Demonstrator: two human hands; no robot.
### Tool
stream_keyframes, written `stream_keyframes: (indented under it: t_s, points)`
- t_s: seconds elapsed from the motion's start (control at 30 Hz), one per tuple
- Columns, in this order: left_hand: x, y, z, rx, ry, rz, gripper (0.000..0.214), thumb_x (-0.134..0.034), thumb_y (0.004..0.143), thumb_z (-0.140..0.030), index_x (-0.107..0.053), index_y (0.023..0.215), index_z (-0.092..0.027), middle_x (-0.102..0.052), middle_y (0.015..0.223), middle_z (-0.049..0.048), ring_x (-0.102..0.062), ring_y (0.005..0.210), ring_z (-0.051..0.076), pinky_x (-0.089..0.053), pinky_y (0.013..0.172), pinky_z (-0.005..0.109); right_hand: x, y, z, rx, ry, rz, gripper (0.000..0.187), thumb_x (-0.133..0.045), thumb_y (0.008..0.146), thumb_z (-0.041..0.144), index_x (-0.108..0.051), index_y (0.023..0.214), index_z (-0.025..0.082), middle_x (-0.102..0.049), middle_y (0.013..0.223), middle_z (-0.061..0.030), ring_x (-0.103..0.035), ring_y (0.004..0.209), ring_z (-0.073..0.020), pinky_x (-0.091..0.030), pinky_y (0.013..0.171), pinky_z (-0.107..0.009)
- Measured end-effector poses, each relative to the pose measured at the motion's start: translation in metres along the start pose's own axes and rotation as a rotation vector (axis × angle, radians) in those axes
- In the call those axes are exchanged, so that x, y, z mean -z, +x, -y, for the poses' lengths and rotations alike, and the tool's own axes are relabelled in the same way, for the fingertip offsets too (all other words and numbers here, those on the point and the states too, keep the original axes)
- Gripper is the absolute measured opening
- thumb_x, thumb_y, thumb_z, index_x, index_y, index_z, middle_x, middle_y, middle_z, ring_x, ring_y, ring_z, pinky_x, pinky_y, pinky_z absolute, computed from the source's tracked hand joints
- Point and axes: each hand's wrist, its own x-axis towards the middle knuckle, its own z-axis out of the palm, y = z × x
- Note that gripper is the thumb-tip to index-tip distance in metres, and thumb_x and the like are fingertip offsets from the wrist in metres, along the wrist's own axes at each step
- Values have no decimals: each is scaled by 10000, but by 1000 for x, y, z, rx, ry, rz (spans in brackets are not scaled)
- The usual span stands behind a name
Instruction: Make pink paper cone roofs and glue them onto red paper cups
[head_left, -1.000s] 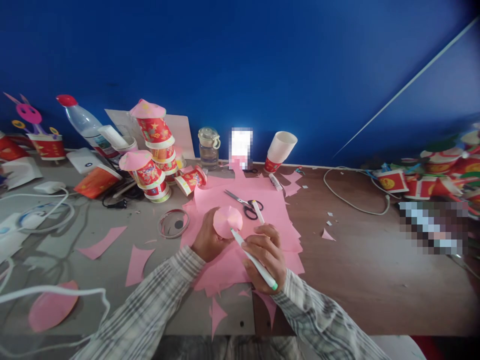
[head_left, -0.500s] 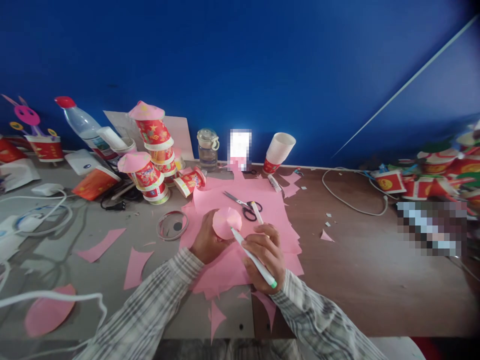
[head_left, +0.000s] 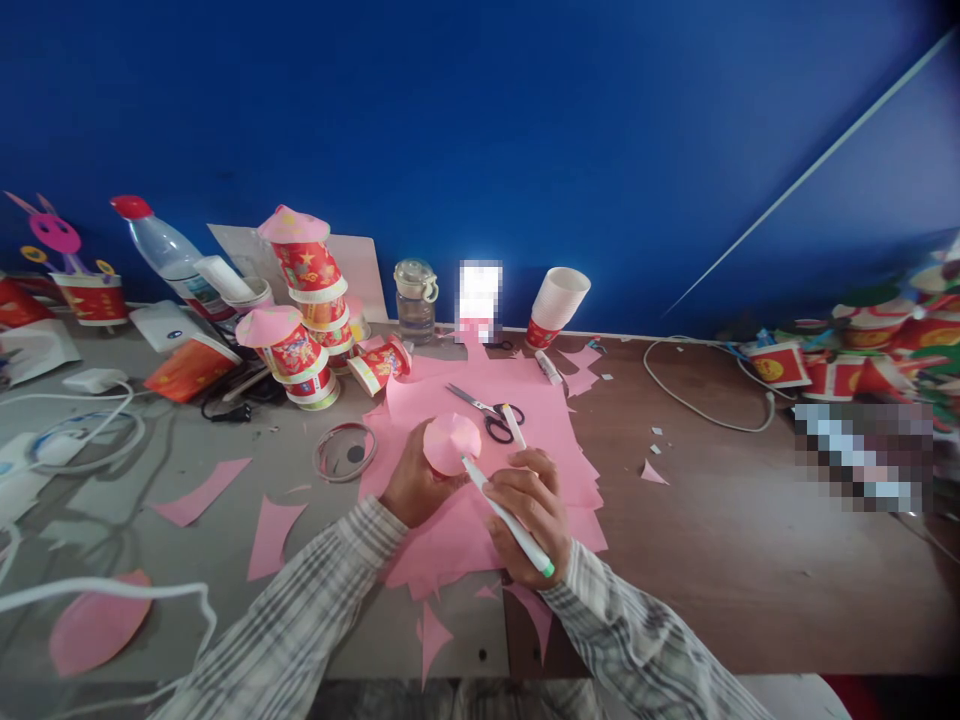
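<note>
"Over the pink paper sheets (head_left: 555, 420), what is entered as held?"

"Item one: pink paper cone (head_left: 452, 440), apex upward, borne by the left hand (head_left: 415, 487). Its fingers are curled and clamped on the piece from the side and below; whatever lies under the cone is mostly hidden."

"And by the right hand (head_left: 541, 507)?"

"Item two: white felt-tip marker (head_left: 521, 534), green at the end nearer the wrist. Fingers are drawn together on its barrel. Its tip is set at the cone's lower right rim — whether contact is made cannot be told. Item three: slim white pen, yellow-ended (head_left: 513, 422), seen beyond the same fingers; whether it is gripped cannot be made out."

"What is listed round about?"

"Black-handled scissors (head_left: 492, 408), laid on the sheets near the cone, blades pointed away to the left. At the wall: transparent lidded jug (head_left: 416, 312), one. Farther left: red patterned paper-cup towers (head_left: 306, 265), two, each capped with pink paper. Behind these is leaned a red-capped plastic bottle (head_left: 169, 250)."
</note>
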Motion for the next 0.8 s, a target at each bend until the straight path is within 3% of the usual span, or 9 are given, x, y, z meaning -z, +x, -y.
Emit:
stream_keyframes:
  t_s: [0.13, 0.33, 0.5, 0.8]
  points:
    - [0, -1, 0, -55, 34, -24, 643, -705, 511, -411, -442, 1057, -197, -490, 1057, 106, -465, 1023, 278, -433, 869, 465, -2, 0, 0, 18, 5, 7, 293, -608, 751, 196, -663, 1039, 193, -709, 848, -40, -595, 990, -256, -498, 857, -464]
    - [4, 0, -9, -88, 105, 37, 680, -656, 549, -289, -354, 1146, -173, -454, 1112, 124, -417, 1076, 280, -385, 928, 474, -2, 1, 0, 19, 9, 2, 295, -619, 740, 180, -665, 1032, 170, -703, 858, -49, -583, 1006, -252, -482, 881, -462]
    - [7, -1, -8, -136, 115, 87, 727, -632, 560, -314, -295, 1187, -167, -426, 1153, 130, -357, 1141, 308, -343, 962, 514, -1, 0, 0, 7, 4, -3, 302, -604, 748, 169, -662, 1044, 181, -695, 873, -41, -579, 1016, -249, -469, 898, -463]
    - [10, -2, -3, -100, 30, 137, 767, -595, 567, -230, -213, 1231, -182, -358, 1247, 144, -284, 1209, 322, -285, 998, 547, 0, -1, -1, 3, -13, -25, 300, -607, 748, 175, -659, 1044, 188, -692, 866, -41, -598, 1000, -252, -469, 912, -473]
